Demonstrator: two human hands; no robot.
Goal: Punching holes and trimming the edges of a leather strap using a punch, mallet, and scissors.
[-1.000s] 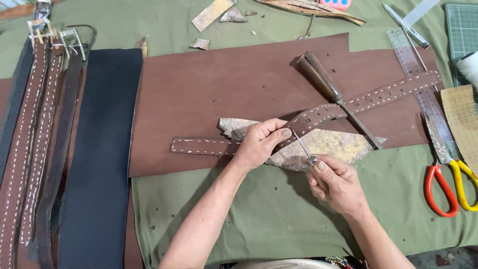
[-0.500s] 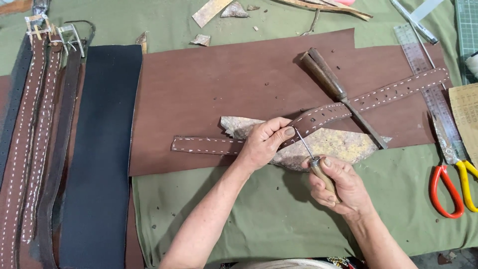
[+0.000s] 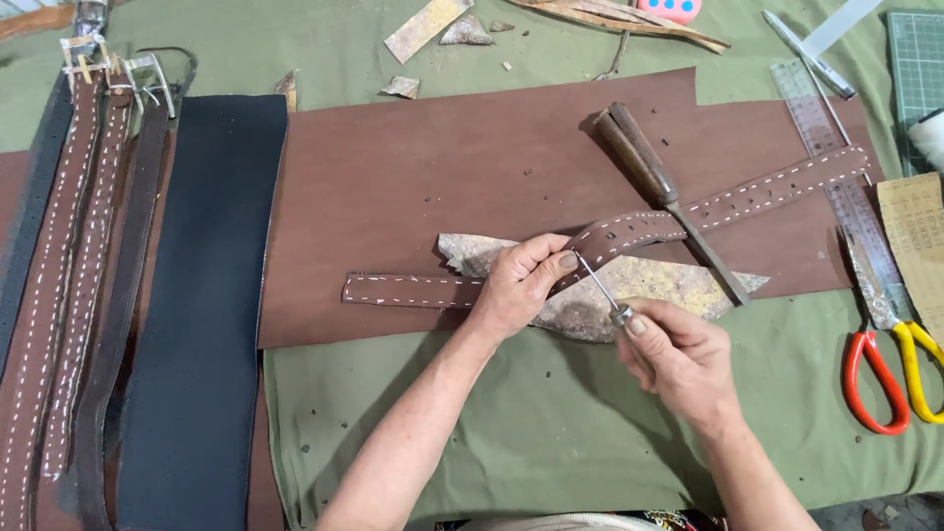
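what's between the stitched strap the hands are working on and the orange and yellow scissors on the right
In the head view, a metal ruler lies between the stitched strap and the scissors. The strap's far end overlaps the ruler, whose lower end meets the scissor blades.

The left hand [image 3: 516, 285] presses a stitched brown leather strap [image 3: 629, 231] onto a flat stone slab [image 3: 649, 285]. The right hand [image 3: 678, 359] grips an awl [image 3: 600, 288], its tip at the strap by the left thumb. A wooden-handled chisel [image 3: 659, 192] lies across the strap on the brown leather sheet [image 3: 413, 177].
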